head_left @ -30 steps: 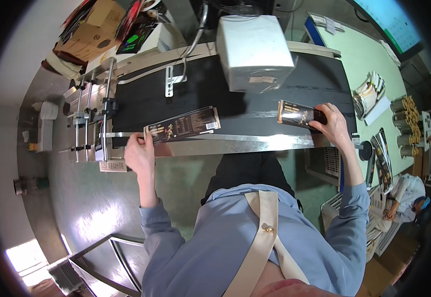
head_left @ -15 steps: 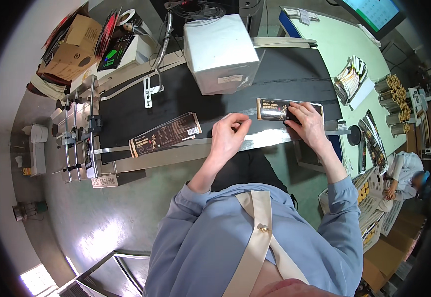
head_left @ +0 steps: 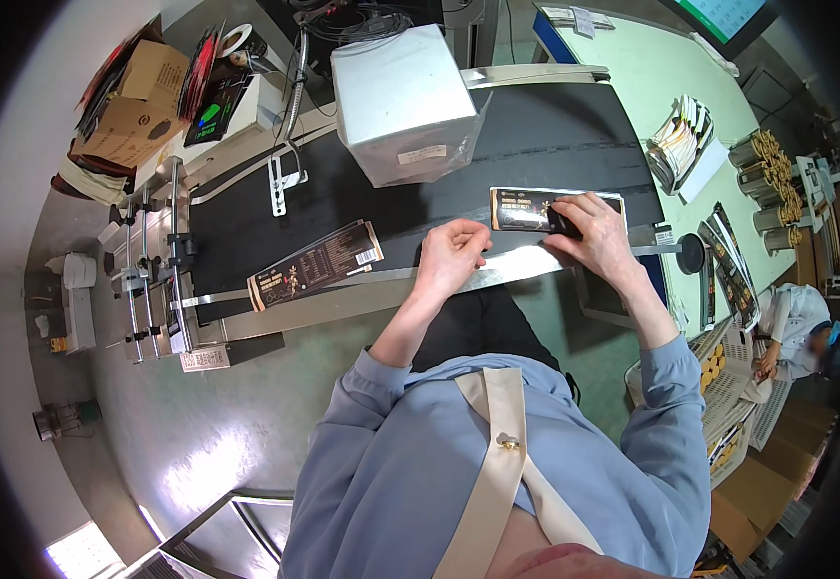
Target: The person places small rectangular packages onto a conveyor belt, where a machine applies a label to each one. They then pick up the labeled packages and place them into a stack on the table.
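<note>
On the right part of the black conveyor belt lies a small stack of flat black printed packets (head_left: pixel 518 209) with tan edges. My right hand (head_left: pixel 593 234) rests over its right half, thumb at the near edge and fingers bent on top, gripping it. Left of the stack, my left hand (head_left: pixel 451 257) hovers by the belt's near metal edge. Its fingers are curled in with thumb and forefinger together; whatever they may hold is hidden. Further left, a slightly fanned set of similar black packets (head_left: pixel 316 265) lies slanted on the belt, touched by neither hand.
A white box-shaped housing (head_left: pixel 405 92) stands over the far side of the belt (head_left: pixel 574 130). Metal rods and clamps (head_left: pixel 177 253) frame the left end. On the right, a pale green table (head_left: pixel 622 63) carries packet bundles (head_left: pixel 682 145). Another person (head_left: pixel 794 328) sits beyond white baskets.
The whole view has shifted slightly. My left hand is a little closer to the stack under my right hand, and my right hand keeps its grip there.
</note>
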`<state>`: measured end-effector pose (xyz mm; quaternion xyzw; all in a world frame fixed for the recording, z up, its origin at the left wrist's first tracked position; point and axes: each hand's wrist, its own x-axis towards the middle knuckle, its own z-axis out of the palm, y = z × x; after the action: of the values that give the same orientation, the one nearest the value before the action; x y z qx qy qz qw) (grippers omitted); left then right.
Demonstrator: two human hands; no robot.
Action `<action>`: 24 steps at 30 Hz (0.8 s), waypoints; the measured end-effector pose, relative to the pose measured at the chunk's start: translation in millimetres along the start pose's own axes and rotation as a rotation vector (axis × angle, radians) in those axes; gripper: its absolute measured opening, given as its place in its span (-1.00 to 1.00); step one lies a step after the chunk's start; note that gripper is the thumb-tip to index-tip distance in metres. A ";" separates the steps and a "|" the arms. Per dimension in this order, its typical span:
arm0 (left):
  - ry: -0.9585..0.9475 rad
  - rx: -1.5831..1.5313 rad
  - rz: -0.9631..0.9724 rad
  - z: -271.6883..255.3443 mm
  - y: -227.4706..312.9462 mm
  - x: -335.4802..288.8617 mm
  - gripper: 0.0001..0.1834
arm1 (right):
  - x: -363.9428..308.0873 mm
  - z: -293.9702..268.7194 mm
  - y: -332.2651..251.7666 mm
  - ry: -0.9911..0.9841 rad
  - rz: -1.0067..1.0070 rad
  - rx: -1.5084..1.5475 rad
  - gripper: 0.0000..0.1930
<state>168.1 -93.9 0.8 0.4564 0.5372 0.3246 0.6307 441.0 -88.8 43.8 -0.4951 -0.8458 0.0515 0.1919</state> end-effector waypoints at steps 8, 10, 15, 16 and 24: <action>0.121 0.119 0.103 2.3 -3.0 10.5 -0.57 | -17.3 1.8 26.7 0.203 0.318 -0.115 -0.38; 0.178 0.232 0.260 6.5 1.9 8.6 -0.58 | -20.8 -12.7 34.2 0.137 0.546 -0.148 -0.29; 0.214 0.470 0.407 25.5 13.0 10.9 -0.61 | -28.7 -29.4 51.3 -0.108 0.793 -0.150 -0.14; 0.229 0.522 0.472 27.8 9.8 13.9 -0.63 | -25.4 -30.6 50.1 -0.123 0.846 -0.127 -0.15; 0.306 0.762 0.628 37.9 3.2 15.9 -0.72 | -1.0 -34.7 57.4 -0.277 0.862 -0.116 -0.32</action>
<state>208.7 -87.0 -2.0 0.7404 0.5405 0.3427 0.2058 501.4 -64.3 59.6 -0.8002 -0.5819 0.1447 0.0101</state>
